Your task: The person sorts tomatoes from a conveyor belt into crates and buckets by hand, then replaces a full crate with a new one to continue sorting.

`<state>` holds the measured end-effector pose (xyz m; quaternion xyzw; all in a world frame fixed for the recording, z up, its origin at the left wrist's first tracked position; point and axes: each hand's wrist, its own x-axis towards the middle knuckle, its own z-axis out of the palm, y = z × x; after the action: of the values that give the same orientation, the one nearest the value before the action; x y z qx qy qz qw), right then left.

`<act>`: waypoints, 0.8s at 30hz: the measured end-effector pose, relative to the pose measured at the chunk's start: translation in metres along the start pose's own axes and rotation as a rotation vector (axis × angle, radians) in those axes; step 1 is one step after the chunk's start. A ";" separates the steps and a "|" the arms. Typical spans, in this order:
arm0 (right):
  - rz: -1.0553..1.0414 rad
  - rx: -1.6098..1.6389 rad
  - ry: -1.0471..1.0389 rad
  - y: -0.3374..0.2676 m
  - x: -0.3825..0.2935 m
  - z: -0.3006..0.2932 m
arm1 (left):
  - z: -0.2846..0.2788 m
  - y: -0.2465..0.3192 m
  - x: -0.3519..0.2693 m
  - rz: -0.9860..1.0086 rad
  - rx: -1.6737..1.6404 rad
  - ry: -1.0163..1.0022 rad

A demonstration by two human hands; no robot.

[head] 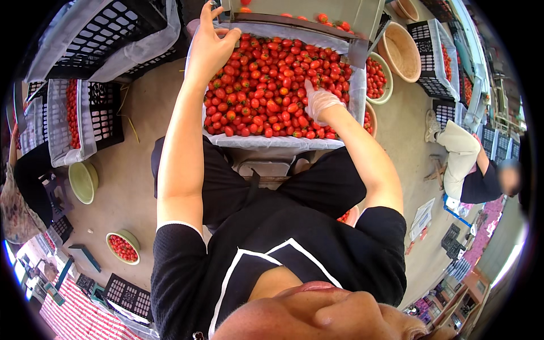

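Cherry tomatoes point(263, 89) fill a crate lined with white sheeting point(280, 142) in front of my knees. My right hand point(321, 104), in a clear plastic glove, lies palm down over the tomatoes at the crate's right side. Its index finger points away from me, and nothing shows in its grasp. My left hand point(212, 49) is bare and raised at the crate's far left corner. Its fingers are spread beside the left edge of a metal chute point(297, 10); whether they grip that edge cannot be made out. A few tomatoes lie on the chute.
Right of the crate stand a green-rimmed tub of tomatoes point(376, 78) and a tan basin point(399, 51). Lined black crates point(100, 112) stand at left, near a green basin point(83, 182) and a tomato bowl point(123, 247). A seated person point(461, 148) is at right, another person at far left.
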<state>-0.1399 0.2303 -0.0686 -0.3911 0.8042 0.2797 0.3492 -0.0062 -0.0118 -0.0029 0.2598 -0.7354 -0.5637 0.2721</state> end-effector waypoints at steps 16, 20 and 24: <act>-0.612 -0.055 0.330 -0.070 -0.067 0.033 | 0.005 0.005 -0.002 0.091 -0.004 0.055; -0.615 -0.140 0.324 -0.059 -0.062 0.052 | 0.004 -0.002 0.003 0.075 0.054 0.003; -0.641 -0.093 0.204 -0.058 -0.065 0.046 | 0.000 -0.005 0.006 0.083 0.029 -0.008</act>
<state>-0.0470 0.2607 -0.0562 -0.6655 0.6576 0.1518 0.3189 -0.0107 -0.0170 -0.0075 0.2309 -0.7546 -0.5423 0.2885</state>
